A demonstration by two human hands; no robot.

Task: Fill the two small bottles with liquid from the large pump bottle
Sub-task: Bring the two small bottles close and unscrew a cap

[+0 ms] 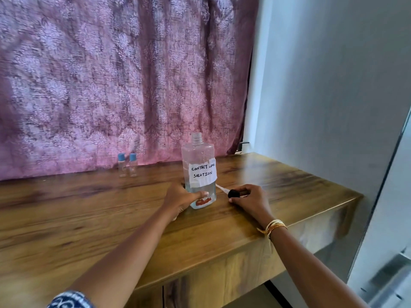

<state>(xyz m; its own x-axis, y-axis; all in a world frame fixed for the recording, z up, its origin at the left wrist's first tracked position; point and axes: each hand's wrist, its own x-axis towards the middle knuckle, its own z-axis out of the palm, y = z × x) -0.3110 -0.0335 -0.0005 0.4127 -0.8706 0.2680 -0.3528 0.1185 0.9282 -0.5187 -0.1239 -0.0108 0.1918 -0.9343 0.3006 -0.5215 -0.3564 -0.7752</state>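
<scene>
A large clear bottle (pixel 198 161) with a white handwritten label stands upright on the wooden table (pixel 89 210), its threaded neck uncapped. My left hand (pixel 180 200) grips its lower part. Just to its right, my right hand (pixel 249 198) holds the black pump head (pixel 233 193) low over the table, its white tube pointing toward the bottle. Two small clear bottles (pixel 127 165) with blue caps stand side by side at the back left, against the curtain.
A patterned purple curtain (pixel 111 74) hangs behind the table. A pale wall (pixel 333 85) rises on the right, and the table's right edge (pixel 347 201) drops off near it. A grey metallic object (pixel 391 276) sits at the lower right.
</scene>
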